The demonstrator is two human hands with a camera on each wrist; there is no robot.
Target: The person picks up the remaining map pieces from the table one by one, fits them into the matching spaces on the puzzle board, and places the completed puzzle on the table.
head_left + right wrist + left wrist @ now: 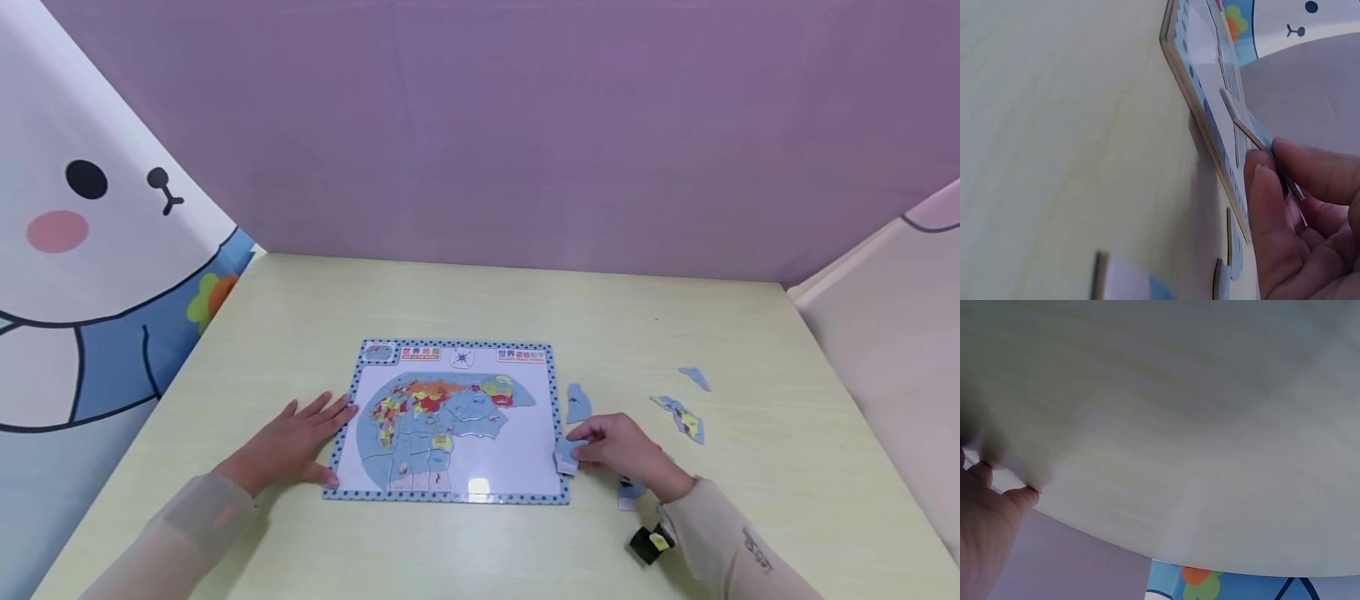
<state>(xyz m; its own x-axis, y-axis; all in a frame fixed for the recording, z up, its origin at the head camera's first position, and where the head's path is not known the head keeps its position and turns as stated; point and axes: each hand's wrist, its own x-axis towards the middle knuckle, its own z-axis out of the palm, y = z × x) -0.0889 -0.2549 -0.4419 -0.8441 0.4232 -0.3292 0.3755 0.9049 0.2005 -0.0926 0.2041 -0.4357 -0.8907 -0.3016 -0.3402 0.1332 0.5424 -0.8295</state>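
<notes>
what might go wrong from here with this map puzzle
The held piece is pinched between the right hand's fingertips over the board's right border, so it might slip or land crooked.

A loose piece lies close to the right wrist and could get nudged as that arm moves.

The left hand is at the board's left edge only, so a push from the right might shift the board.
</notes>
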